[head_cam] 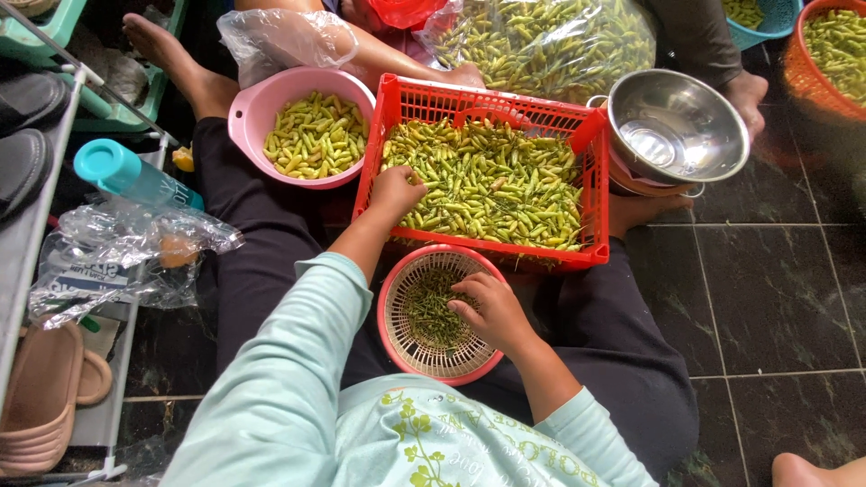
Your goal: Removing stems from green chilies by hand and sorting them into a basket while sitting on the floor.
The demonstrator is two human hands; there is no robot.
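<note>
I am reaching my left hand [397, 191], fingers curled into the chillies [492, 185], into the crate [478, 255] ahead, while my right hand [492, 311] is pinching stems [431, 311] over the nearer basket [406, 347].

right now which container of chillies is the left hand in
The red rectangular plastic crate: the left hand rests on its chillies, unlike the pink round bowl beside it.

Dark green marbled floor tiles [776, 289], pale grout lines; grey shoe rack [27, 234] at left edge.
</note>
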